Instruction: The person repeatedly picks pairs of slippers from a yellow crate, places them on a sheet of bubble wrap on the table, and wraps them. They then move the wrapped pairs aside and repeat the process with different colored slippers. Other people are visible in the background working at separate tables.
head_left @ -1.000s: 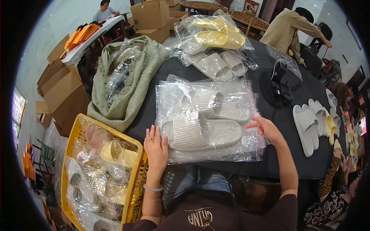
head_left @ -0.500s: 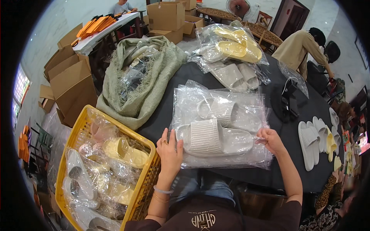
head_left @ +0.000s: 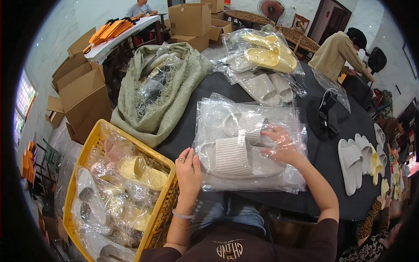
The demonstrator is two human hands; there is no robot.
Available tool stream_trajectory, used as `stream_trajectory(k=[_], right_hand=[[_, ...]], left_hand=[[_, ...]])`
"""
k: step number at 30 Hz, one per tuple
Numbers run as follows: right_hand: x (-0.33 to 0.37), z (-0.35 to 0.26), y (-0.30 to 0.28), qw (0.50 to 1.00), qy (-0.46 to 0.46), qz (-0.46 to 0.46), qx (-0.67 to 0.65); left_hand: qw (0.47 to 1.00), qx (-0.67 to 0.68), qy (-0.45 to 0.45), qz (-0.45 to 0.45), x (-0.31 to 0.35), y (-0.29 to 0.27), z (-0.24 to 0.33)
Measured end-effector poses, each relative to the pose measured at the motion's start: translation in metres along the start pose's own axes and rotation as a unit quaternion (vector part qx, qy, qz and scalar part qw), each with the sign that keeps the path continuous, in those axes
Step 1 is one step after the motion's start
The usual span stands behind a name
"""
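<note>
A pair of light grey ribbed slippers [head_left: 231,156] lies side by side in a clear plastic bag [head_left: 214,109], on top of flat clear bags on the dark table. My right hand [head_left: 286,147] is over the slippers' right half, fingers spread; whether it is inside the bag or on top of it, I cannot tell. At the bag's left edge my left hand [head_left: 187,174] stands upright, fingers drawn together with the thumb against the bag's edge.
A yellow basket [head_left: 139,136] of bagged slippers stands at left, a green woven sack [head_left: 174,105] behind it. Bagged yellow slippers [head_left: 270,56] are piled at the back. Loose slippers [head_left: 349,166] and a black device [head_left: 328,115] lie at right. Another person [head_left: 338,52] bends over beyond.
My right hand has left the bag's right edge and moved left over the slippers, its fingers spreading. My left hand's fingers have drawn closer together at the left edge.
</note>
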State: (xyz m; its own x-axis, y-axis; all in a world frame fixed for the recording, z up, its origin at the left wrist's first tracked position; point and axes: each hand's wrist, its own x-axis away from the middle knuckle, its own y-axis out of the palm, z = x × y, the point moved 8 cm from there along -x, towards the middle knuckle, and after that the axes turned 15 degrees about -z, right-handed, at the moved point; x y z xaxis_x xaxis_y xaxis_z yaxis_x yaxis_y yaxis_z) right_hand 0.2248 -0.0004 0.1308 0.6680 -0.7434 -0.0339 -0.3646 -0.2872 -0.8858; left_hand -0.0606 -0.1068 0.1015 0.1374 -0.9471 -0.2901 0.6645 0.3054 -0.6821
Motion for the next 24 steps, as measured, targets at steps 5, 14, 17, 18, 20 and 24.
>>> stream_trajectory(k=[5,14,17,18,20,24], right_hand=[[-0.049,-0.01,0.037,0.992,0.091,-0.093,-0.002],[-0.044,-0.029,-0.033,0.977,-0.004,0.001,-0.214],[-0.039,0.021,0.01,0.968,0.123,-0.112,-0.19],[-0.041,0.025,0.018,0.967,0.158,-0.147,-0.132],[-0.032,0.016,0.026,0.958,0.144,-0.119,-0.218],[-0.035,0.042,0.048,0.959,0.122,-0.1,-0.236]], left_hand=[[0.999,0.031,0.005,0.021,-0.003,-0.007,0.001],[0.991,0.12,0.01,-0.061,0.028,-0.032,0.049],[0.988,0.097,0.011,-0.117,0.032,-0.006,0.046],[0.991,0.053,0.018,-0.123,0.032,0.002,0.039],[0.99,-0.037,0.032,-0.136,0.028,0.009,0.035],[0.983,-0.131,0.071,-0.107,0.008,-0.003,0.058]])
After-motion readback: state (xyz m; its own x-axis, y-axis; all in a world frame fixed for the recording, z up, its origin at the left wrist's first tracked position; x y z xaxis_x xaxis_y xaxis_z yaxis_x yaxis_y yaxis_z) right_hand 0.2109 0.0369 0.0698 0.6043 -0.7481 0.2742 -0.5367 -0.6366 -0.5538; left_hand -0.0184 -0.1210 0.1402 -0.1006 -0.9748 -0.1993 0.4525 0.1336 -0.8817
